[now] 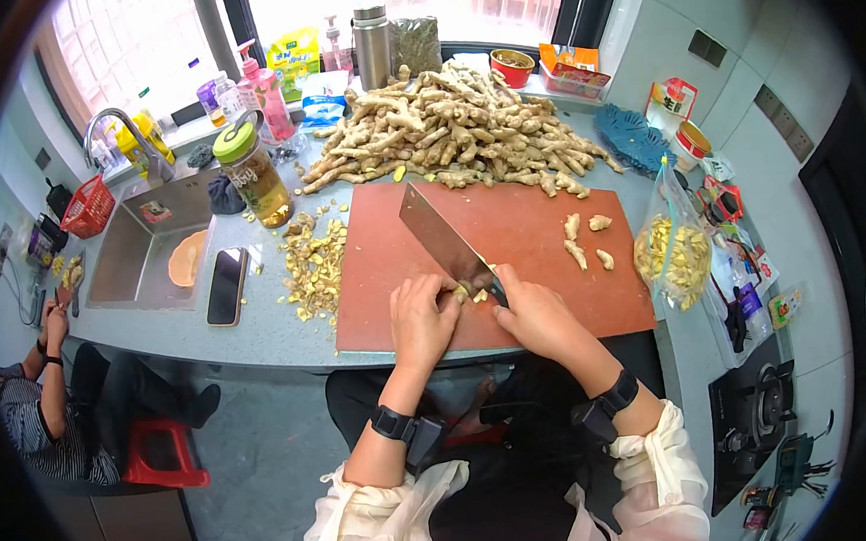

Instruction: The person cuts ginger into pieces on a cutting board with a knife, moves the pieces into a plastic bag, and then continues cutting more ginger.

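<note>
My right hand (538,315) grips the dark handle of a broad cleaver (442,234), its blade slanting up and away to the left. Close by, my left hand (425,314) pinches a small piece of ginger (461,294) against the blade's near end. Both hands are over a reddish-brown cutting board (383,297), near its front edge. A few cut bits lie under the blade, partly hidden by my fingers. On the board's right side are several loose ginger knobs (575,253). Behind the board rises a large heap of ginger roots (470,126).
Ginger peelings (314,269) lie left of the board, beside a phone (226,286) and a green-lidded jar (254,178). A bag of sliced ginger (671,254) stands right. The sink (120,264) is further left. Another person (49,397) sits at lower left near a red stool (164,452).
</note>
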Action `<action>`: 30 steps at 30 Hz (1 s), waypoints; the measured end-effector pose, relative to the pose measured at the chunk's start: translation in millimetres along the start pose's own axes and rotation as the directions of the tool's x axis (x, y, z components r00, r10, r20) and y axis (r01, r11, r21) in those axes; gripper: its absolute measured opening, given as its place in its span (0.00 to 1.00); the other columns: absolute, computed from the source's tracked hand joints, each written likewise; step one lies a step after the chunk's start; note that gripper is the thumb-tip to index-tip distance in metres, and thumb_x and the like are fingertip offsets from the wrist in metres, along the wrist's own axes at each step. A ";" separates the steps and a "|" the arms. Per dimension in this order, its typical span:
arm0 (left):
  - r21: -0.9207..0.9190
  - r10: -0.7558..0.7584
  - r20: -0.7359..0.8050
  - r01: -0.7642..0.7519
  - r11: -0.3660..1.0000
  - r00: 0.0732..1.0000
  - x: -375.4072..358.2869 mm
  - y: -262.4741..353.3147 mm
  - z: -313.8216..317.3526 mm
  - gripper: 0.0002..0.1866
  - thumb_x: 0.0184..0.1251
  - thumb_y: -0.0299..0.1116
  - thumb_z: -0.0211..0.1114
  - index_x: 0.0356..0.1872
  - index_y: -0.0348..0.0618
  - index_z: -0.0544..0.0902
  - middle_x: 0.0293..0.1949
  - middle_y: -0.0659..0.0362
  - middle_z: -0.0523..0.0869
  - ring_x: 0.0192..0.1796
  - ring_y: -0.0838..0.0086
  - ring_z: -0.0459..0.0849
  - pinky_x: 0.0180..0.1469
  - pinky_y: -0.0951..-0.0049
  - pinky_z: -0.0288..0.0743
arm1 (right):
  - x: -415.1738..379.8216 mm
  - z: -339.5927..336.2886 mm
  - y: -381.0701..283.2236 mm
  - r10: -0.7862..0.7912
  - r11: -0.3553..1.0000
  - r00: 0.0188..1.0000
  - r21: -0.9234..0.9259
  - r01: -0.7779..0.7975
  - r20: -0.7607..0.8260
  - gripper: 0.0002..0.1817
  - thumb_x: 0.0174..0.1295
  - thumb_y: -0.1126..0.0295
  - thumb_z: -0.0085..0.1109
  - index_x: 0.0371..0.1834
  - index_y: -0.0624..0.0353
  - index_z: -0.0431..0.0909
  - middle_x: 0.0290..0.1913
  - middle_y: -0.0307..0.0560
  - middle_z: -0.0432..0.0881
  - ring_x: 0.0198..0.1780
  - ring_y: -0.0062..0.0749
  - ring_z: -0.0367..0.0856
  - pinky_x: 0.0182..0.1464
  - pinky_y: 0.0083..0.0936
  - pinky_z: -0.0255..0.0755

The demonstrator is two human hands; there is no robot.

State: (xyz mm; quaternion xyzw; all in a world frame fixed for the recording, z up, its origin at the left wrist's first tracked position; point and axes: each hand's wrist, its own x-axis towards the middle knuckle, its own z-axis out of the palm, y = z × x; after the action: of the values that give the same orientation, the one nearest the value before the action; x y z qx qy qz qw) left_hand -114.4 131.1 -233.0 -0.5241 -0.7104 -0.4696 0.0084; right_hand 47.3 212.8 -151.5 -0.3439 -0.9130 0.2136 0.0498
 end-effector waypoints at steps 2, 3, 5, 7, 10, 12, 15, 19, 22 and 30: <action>-0.007 -0.006 -0.007 0.006 1.000 1.000 -0.1 0.6 -0.1 0.07 0.58 0.32 0.74 0.34 0.45 0.85 0.34 0.59 0.86 0.42 0.62 0.83 0.49 0.61 0.69 | -5.3 -2.4 2.7 -0.001 1.000 1.000 0.030 0.002 -0.016 0.17 0.66 0.70 0.55 0.54 0.64 0.65 0.38 0.66 0.86 0.44 0.66 0.85 0.46 0.58 0.77; -0.005 -0.004 -0.008 0.004 1.000 1.000 -0.2 0.6 0.0 0.07 0.58 0.32 0.74 0.34 0.45 0.85 0.34 0.59 0.86 0.42 0.62 0.83 0.49 0.61 0.69 | -8.6 -4.8 3.6 -0.005 1.000 1.000 0.014 0.005 0.008 0.17 0.66 0.70 0.55 0.54 0.64 0.65 0.38 0.66 0.86 0.44 0.67 0.85 0.46 0.58 0.76; -0.005 -0.016 -0.001 0.016 1.000 1.000 -0.8 0.2 -0.7 0.07 0.58 0.32 0.74 0.34 0.45 0.85 0.34 0.59 0.86 0.42 0.62 0.83 0.50 0.61 0.70 | -16.8 -8.4 4.3 -0.011 1.000 0.999 -0.001 0.011 0.030 0.17 0.66 0.70 0.55 0.54 0.64 0.65 0.38 0.66 0.86 0.44 0.67 0.85 0.46 0.58 0.76; -0.004 -0.012 -0.006 0.012 1.000 1.000 -0.5 -0.9 0.3 0.07 0.58 0.32 0.74 0.34 0.45 0.85 0.34 0.59 0.86 0.42 0.62 0.83 0.50 0.61 0.70 | -24.7 -10.9 6.0 0.006 1.000 0.997 -0.019 -0.004 0.071 0.21 0.67 0.67 0.59 0.56 0.63 0.63 0.38 0.68 0.84 0.45 0.68 0.83 0.46 0.57 0.75; -0.007 -0.013 0.002 0.013 1.000 1.000 -0.1 -0.9 0.3 0.07 0.58 0.33 0.74 0.34 0.45 0.85 0.34 0.59 0.86 0.42 0.62 0.83 0.50 0.61 0.70 | -25.4 -10.0 2.5 0.015 0.999 0.998 -0.030 -0.014 0.055 0.20 0.67 0.67 0.59 0.54 0.63 0.63 0.37 0.68 0.84 0.44 0.69 0.83 0.45 0.58 0.75; -0.009 -0.015 0.016 0.016 1.000 1.000 -0.7 -0.9 0.3 0.07 0.58 0.33 0.74 0.34 0.45 0.85 0.34 0.60 0.86 0.42 0.62 0.83 0.50 0.61 0.70 | -19.5 -6.8 1.0 0.013 0.999 0.999 -0.030 -0.012 0.049 0.20 0.67 0.67 0.59 0.55 0.63 0.63 0.38 0.68 0.84 0.44 0.68 0.83 0.46 0.58 0.75; -0.005 -0.005 -0.003 0.005 1.000 1.000 -0.9 -0.9 1.1 0.07 0.58 0.33 0.74 0.34 0.45 0.85 0.33 0.60 0.86 0.42 0.62 0.83 0.49 0.61 0.70 | -7.8 0.6 -2.4 0.008 1.000 1.000 -0.023 -0.008 0.014 0.18 0.67 0.68 0.57 0.55 0.64 0.64 0.39 0.67 0.85 0.44 0.67 0.84 0.46 0.58 0.76; 0.004 -0.010 -0.002 0.010 1.000 1.000 -1.9 -1.2 -0.2 0.07 0.58 0.33 0.74 0.35 0.46 0.86 0.34 0.60 0.87 0.42 0.62 0.83 0.49 0.61 0.70 | -4.0 5.1 4.3 -0.004 0.998 0.999 0.059 0.006 -0.035 0.20 0.67 0.69 0.57 0.58 0.62 0.64 0.41 0.66 0.86 0.45 0.66 0.84 0.46 0.56 0.76; 0.004 -0.018 -0.002 0.018 1.000 1.000 -1.2 -1.7 0.0 0.07 0.58 0.33 0.74 0.35 0.45 0.86 0.34 0.60 0.88 0.41 0.62 0.83 0.49 0.61 0.70 | -12.6 -2.7 8.1 0.001 0.993 1.000 0.117 0.000 -0.009 0.23 0.67 0.68 0.58 0.61 0.60 0.63 0.42 0.66 0.85 0.47 0.65 0.84 0.47 0.55 0.75; 0.020 -0.029 0.014 0.029 0.999 0.999 -1.4 -1.7 0.1 0.08 0.59 0.34 0.74 0.35 0.45 0.86 0.34 0.59 0.87 0.42 0.62 0.84 0.50 0.62 0.70 | -30.2 -21.8 7.1 -0.036 0.992 0.999 0.119 0.038 -0.018 0.25 0.66 0.68 0.59 0.64 0.60 0.63 0.41 0.67 0.85 0.47 0.66 0.84 0.47 0.55 0.75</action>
State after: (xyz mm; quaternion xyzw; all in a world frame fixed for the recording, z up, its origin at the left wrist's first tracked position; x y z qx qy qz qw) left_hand -115.1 130.1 -234.8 -0.5169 -0.7226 -0.4590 0.0015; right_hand 79.7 205.8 -133.1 -0.3249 -0.9044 0.2642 0.0812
